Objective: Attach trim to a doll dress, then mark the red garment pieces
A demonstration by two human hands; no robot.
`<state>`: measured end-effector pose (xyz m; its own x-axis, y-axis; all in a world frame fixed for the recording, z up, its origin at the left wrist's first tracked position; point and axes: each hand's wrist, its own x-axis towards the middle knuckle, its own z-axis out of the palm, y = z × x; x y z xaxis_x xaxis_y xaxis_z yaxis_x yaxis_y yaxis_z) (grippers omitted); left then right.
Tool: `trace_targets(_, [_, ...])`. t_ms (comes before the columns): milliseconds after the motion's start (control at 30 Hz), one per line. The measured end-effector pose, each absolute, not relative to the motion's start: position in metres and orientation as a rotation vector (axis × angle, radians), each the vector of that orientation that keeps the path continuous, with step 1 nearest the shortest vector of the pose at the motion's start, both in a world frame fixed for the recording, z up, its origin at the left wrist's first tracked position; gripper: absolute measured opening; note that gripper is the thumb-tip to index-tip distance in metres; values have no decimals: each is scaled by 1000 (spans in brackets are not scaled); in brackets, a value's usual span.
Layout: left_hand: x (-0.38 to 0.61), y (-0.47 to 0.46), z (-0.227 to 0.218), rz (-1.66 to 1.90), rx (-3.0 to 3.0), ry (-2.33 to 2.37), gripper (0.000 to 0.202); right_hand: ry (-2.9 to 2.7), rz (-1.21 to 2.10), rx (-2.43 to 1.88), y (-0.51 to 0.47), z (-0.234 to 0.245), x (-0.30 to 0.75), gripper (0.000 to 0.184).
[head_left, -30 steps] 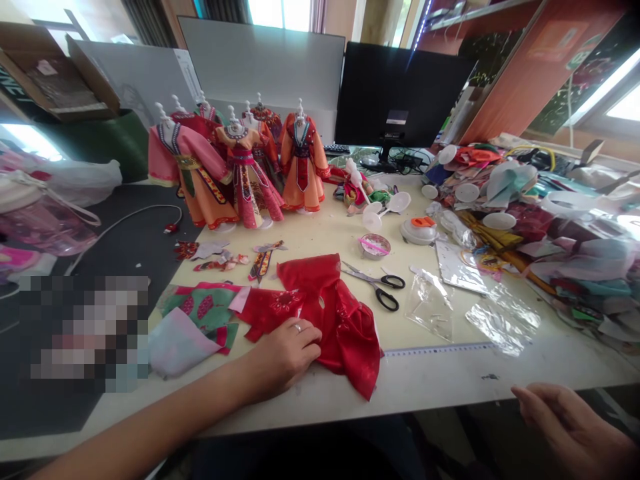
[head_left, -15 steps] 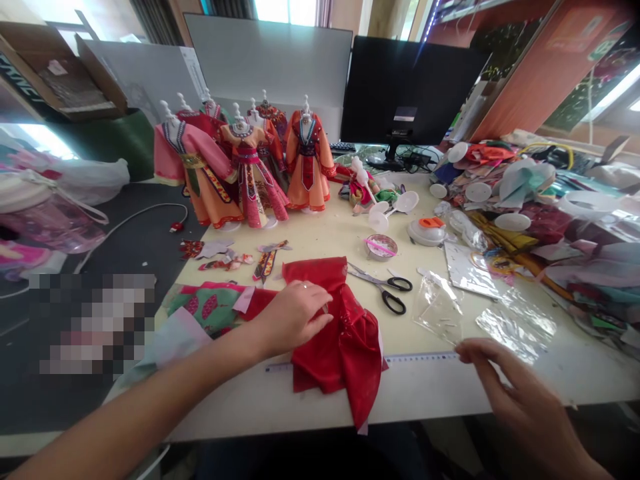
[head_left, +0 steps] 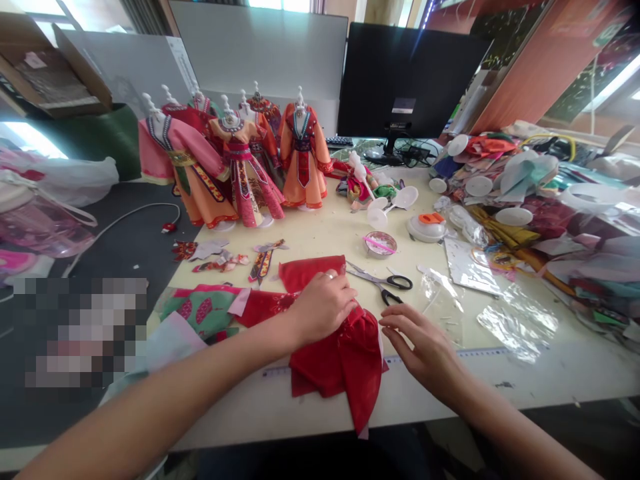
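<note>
A small red satin doll robe (head_left: 345, 360) lies on the cream table (head_left: 325, 233) near its front edge. My left hand (head_left: 323, 307) rests on the robe's upper part, with fingers curled and pressing the cloth down. My right hand (head_left: 425, 347) is just right of the robe, fingers stretched out and apart, fingertips at the robe's right edge. It holds nothing. A green and pink garment (head_left: 205, 310) lies left of the robe. Black-handled scissors (head_left: 387, 285) lie just beyond my right hand.
Several dressed doll mannequins (head_left: 235, 163) stand at the back left, a dark monitor (head_left: 405, 80) behind them. Clear plastic bags (head_left: 517, 323), a small round tin (head_left: 379, 244) and a heap of fabric and white stands (head_left: 525, 200) fill the right. A ruler (head_left: 475, 351) lies along the front.
My right hand came up from below the table edge and moved left to the robe's right side. My left hand slid up and right on the robe, which shifted towards the front edge.
</note>
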<state>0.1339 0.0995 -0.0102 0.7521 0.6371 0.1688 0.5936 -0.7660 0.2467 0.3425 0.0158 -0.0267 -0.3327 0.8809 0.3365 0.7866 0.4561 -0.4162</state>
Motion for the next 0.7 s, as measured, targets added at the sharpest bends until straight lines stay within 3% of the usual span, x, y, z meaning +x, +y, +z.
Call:
trace_targets(133, [159, 114, -16, 98, 2812, 930, 21, -2150, 453, -1563, 28, -26, 335, 21])
trace_targets(367, [154, 119, -27, 123, 2729, 869, 14, -2040, 873, -1520, 45, -31, 332, 19])
trace_targets(700, [136, 122, -33, 704, 2495, 935, 13, -1770, 867, -1461, 30, -37, 343, 23])
